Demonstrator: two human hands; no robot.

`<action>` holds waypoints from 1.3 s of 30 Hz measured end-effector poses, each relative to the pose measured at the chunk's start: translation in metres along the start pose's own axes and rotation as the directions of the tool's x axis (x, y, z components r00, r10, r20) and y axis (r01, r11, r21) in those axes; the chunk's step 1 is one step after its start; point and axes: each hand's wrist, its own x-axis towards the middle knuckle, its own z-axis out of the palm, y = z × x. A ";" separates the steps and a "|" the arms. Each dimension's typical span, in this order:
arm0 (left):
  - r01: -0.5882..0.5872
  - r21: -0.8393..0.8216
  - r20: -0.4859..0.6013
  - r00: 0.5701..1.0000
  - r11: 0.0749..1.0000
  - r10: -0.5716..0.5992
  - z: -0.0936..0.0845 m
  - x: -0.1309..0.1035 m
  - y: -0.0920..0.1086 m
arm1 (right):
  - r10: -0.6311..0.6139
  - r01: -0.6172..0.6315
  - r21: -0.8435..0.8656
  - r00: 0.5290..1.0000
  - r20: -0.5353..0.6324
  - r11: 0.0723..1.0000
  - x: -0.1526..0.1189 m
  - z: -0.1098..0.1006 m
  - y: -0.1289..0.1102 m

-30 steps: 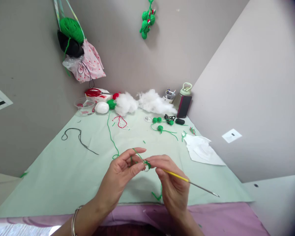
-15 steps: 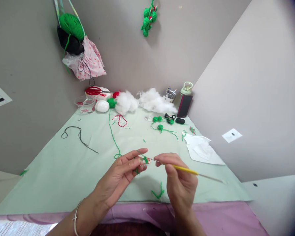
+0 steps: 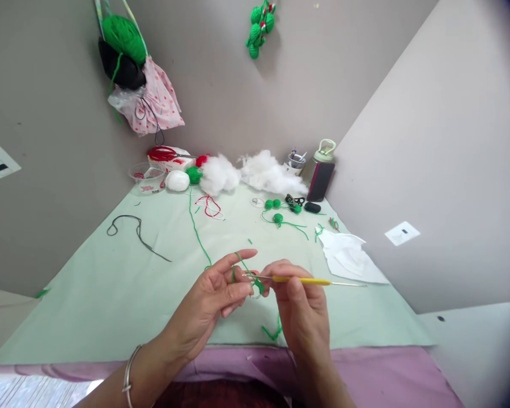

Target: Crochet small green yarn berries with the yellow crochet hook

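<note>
Between its thumb and fingers, my left hand [image 3: 215, 292] pinches a small ring with green crochet stitches [image 3: 258, 287] around part of it. Green yarn [image 3: 244, 263] runs over the raised left index finger and down to the work. My right hand [image 3: 300, 294] grips a crochet hook [image 3: 306, 280] by its yellow handle, pen-fashion. The hook's thin metal tip points left and lies at the yarn above the ring; whether it has caught a loop I cannot tell. Something small and orange-red [image 3: 250, 273] shows behind the hook. The right fingertips are close to the ring's right side.
Behind are white stuffing [image 3: 219, 174], a white yarn ball [image 3: 177, 181], a green yarn ball [image 3: 193, 174] and red scissors [image 3: 164, 153]. Small green crocheted balls [image 3: 277, 218] lie right of centre, near a phone [image 3: 321, 181]. White fabric [image 3: 344, 258] lies at right, black cord [image 3: 139, 229] at left.
My right hand and the hook have moved left, bringing the hook's tip across the yarn beside my left index finger. The ring has turned and sits slightly lower and further right.
</note>
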 end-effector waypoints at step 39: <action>0.055 -0.117 -0.046 0.997 0.992 -0.061 -0.006 0.007 -0.007 | -0.113 0.102 -0.378 0.994 -0.006 0.920 -0.003 -0.002 -0.011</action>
